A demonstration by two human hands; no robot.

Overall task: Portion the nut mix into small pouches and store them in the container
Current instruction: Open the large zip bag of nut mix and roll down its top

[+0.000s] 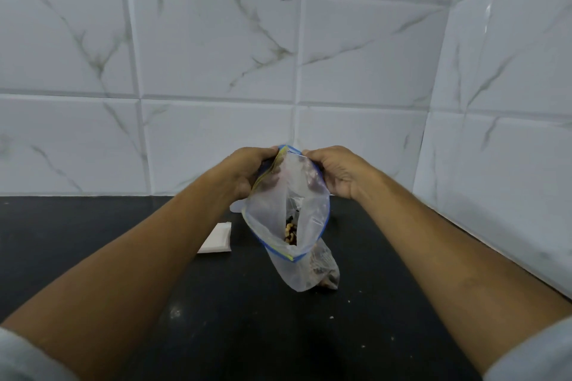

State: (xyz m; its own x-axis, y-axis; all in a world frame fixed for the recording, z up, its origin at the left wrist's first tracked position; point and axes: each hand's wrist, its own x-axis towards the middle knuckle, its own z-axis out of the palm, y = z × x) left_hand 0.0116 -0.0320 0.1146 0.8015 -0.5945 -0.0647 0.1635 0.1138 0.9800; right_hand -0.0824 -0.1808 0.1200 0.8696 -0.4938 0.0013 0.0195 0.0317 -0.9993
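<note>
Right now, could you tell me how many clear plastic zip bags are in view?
1: the clear blue-sealed zip bag, gripped by the left hand and right hand over the black counter. More may lie behind it.

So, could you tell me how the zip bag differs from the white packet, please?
The zip bag is see-through, showing nuts; the white packet is opaque. The bag is held up, mouth open, by the left hand and right hand; the packet lies flat on the counter, untouched.
</note>
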